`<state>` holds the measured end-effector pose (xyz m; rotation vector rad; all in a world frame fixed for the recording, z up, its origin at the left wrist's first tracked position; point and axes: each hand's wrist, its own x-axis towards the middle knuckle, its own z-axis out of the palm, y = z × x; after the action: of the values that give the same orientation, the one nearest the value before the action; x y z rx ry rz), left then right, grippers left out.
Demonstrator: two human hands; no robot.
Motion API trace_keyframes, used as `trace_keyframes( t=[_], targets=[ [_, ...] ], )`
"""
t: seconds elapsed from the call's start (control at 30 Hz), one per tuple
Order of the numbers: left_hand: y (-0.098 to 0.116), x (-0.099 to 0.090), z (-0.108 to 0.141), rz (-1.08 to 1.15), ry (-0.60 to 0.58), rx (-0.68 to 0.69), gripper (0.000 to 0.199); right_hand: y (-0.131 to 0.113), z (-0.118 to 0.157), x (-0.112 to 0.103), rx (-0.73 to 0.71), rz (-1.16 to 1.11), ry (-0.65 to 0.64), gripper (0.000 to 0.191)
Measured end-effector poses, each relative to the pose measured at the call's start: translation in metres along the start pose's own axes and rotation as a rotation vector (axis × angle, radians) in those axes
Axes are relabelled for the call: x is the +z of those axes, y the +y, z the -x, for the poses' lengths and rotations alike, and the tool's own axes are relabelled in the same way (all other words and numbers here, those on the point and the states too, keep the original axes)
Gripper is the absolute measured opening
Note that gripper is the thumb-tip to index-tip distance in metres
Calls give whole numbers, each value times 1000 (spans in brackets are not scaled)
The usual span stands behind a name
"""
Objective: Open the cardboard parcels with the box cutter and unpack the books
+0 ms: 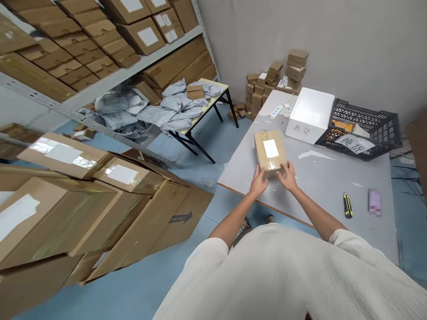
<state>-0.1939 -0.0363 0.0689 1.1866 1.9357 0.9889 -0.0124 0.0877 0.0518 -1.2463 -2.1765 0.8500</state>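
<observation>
A small taped cardboard box [278,153] with a white label on top is at the near left part of the grey table [320,178]. At its near left corner, my left hand [258,182] grips the side with the thumb toward the front face. My right hand [288,176] holds the near right corner in the same way. The box's underside is hidden, so I cannot tell whether it rests on the table. A yellow and black box cutter [347,205] lies to the right of my right hand.
Behind the box stand a white foam box [310,111] and a black plastic crate [376,129]. A power strip [276,111] lies at the table's back left. Large cartons [133,218] are piled left; a side table [213,100] holds grey mailing bags [176,104].
</observation>
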Motion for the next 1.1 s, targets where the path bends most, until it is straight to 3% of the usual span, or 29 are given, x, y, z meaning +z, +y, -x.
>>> trace_keyframes(
  t=[0.2,0.4,0.57,0.87,1.1],
  targets=[
    [-8,-25,16,-56,112,-2,74,-45,-15,21,-212,57,-33,53],
    [-36,-80,53,-104,265,-18,73,-105,-13,69,-351,-11,-168,53],
    [-77,-147,106,-117,393,-117,73,-171,3,130,-456,-56,-284,53],
    [-159,-267,242,-173,607,-224,73,-306,74,268,-655,-198,-505,58],
    [-196,-335,315,-164,783,-331,72,-399,109,340,-820,-248,-626,59]
  ],
)
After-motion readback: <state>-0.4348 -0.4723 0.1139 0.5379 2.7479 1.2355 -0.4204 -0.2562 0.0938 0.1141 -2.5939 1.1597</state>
